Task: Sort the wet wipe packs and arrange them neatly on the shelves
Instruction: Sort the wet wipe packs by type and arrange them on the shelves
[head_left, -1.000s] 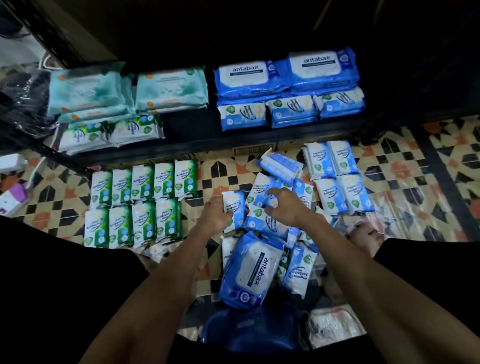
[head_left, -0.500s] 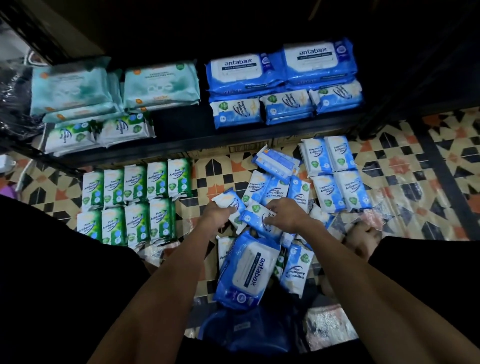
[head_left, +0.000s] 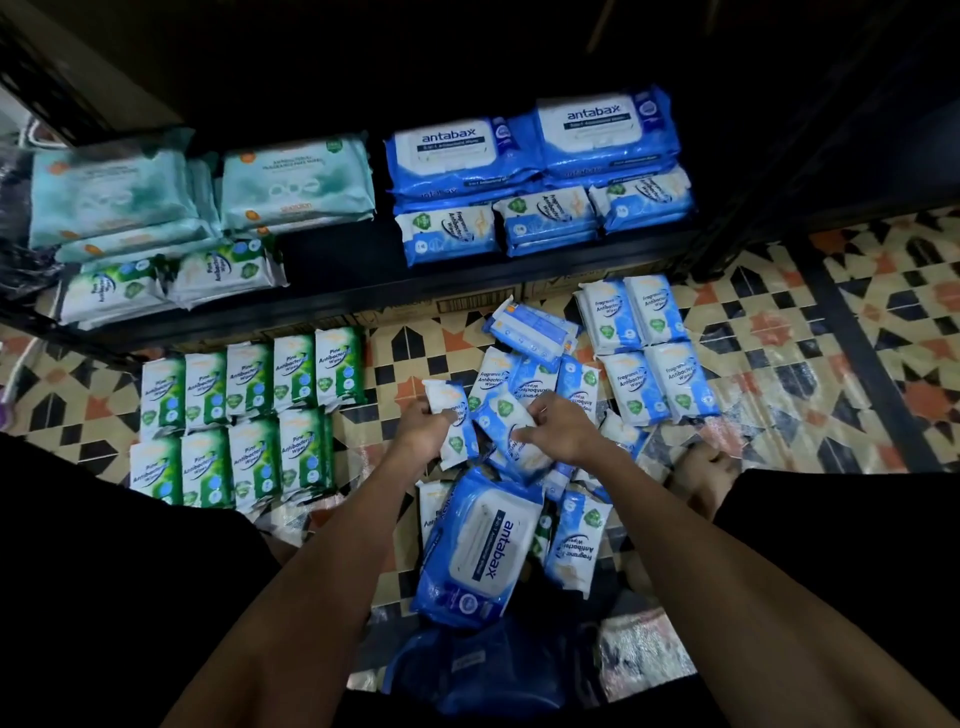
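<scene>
Nearest the body, on the tiled floor (head_left: 779, 374), a big blue wipes pack (head_left: 475, 545) lies tilted at the front of a loose heap of small blue packs (head_left: 530, 384). Both hands work in that heap: the left hand (head_left: 423, 431) has its fingers curled round one small blue pack (head_left: 452, 415), and the right hand (head_left: 563, 428) pinches a second small pack (head_left: 511, 434) lying just beside it, fingertips bent onto its wrapper. To do this step well, I would gather the like packs face up and turned the same way, squaring their edges together before lifting, so they join a stack without slipping; the wrappers look slick and soft, so a firm grip across the width seems wiser than a pinch at one corner. Left of the heap stand two tidy rows of green packs (head_left: 244, 415), and right of it four blue packs (head_left: 647, 348) set in a square. Farther off, the dark shelf (head_left: 332, 270) already carries teal packs (head_left: 202, 192) and green ones at its left, and large and small blue packs (head_left: 540, 171) stacked at its right, with a bare gap between.
</scene>
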